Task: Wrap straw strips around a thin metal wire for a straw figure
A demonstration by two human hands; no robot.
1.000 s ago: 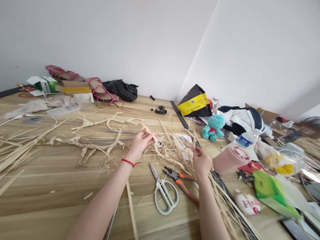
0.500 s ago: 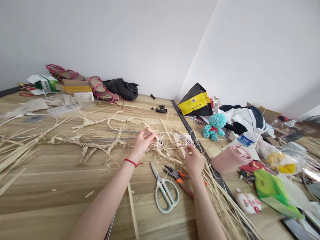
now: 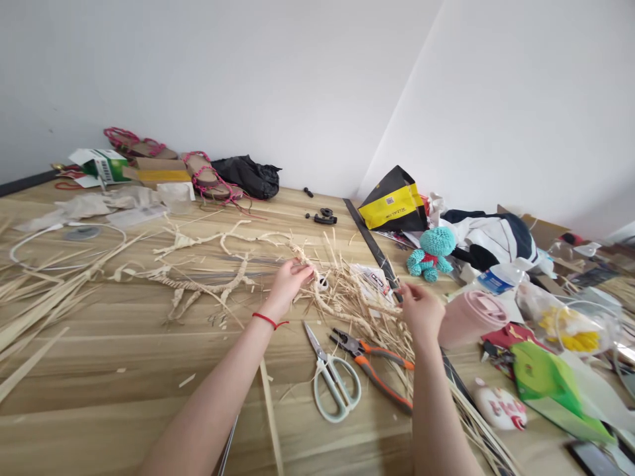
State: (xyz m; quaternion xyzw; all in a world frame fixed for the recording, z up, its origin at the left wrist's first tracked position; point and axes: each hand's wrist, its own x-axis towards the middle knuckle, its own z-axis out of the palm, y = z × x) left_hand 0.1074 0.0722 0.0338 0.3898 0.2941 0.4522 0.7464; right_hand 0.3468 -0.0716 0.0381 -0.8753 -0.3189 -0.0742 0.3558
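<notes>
One wrapped form (image 3: 331, 309), amid loose strips (image 3: 397, 337) beyond the scissors (image 3: 323, 358), is pinched by the left hand (image 3: 290, 283), apparently mid-wrapping; right hand (image 3: 421, 311), well apart, grip not determinable; steady tension is seemingly required.

A pale, knobbly, straw-wrapped form (image 3: 323, 307) curves between the hands (image 3: 288, 285).

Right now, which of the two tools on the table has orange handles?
The pliers, lying just right of the scissors, whose handles are pale instead.
</notes>
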